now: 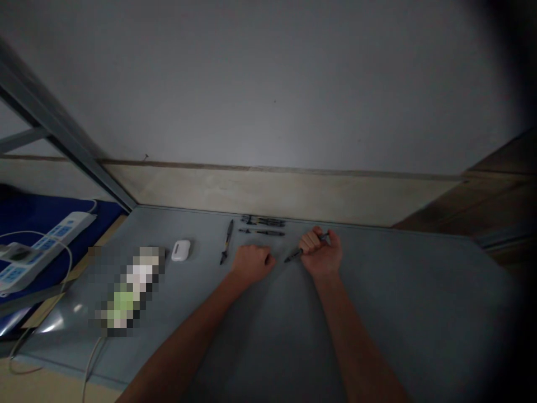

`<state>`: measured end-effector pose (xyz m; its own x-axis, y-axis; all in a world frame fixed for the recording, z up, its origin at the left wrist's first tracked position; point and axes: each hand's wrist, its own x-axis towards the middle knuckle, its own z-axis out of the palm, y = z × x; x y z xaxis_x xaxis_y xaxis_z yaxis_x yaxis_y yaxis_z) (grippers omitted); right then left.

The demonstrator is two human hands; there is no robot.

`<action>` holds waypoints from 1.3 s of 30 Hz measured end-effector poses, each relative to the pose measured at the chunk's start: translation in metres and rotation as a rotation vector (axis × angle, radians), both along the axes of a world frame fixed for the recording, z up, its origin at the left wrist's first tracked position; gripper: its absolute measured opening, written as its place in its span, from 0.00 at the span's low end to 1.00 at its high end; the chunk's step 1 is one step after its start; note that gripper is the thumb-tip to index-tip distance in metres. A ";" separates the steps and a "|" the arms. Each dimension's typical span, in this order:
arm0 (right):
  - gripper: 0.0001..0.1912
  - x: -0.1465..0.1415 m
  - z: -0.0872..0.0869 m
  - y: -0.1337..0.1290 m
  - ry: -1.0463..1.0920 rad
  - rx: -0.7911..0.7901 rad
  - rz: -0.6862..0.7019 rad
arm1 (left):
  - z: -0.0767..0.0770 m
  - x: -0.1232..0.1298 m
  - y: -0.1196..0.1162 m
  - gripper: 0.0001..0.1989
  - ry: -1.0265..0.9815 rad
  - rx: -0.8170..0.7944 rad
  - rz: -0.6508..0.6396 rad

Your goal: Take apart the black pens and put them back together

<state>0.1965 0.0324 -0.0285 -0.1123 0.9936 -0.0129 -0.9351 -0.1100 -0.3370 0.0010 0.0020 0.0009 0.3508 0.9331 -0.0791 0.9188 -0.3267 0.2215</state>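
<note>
My right hand [322,251] is closed around a dark click pen [293,256]. The pen's point sticks out to the lower left, and my thumb is at its upper end. To the left, my left hand [253,263] rests as a loose fist over the tabletop, its fingers curled under; nothing shows in it. Beyond that hand lie several similar dark pens [263,221], grouped near the back edge, with one pen [262,232] just in front of them. Another pen [227,242] lies at a steep slant left of my left hand.
On the grey table [268,347] sit a white earbud case [181,250] and a blurred-out oblong item [132,291] with a cable. A white power strip [46,252] lies on a blue surface at far left. The wall [268,193] bounds the back edge.
</note>
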 end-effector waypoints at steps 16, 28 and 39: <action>0.12 -0.011 0.011 -0.001 -0.055 -0.029 -0.003 | 0.011 -0.003 -0.008 0.26 -0.112 0.061 -0.160; 0.16 -0.027 0.024 -0.003 -0.183 0.032 0.041 | 0.000 -0.002 -0.005 0.20 -0.125 0.136 -0.184; 0.18 -0.026 0.022 -0.001 -0.277 0.035 -0.040 | -0.006 -0.005 -0.003 0.19 -0.288 0.168 -0.133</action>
<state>0.1703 0.0309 -0.0066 -0.0704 0.9975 -0.0032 -0.8102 -0.0590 -0.5831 -0.0043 -0.0007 -0.0051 0.4555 0.8695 0.1912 0.7736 -0.4928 0.3984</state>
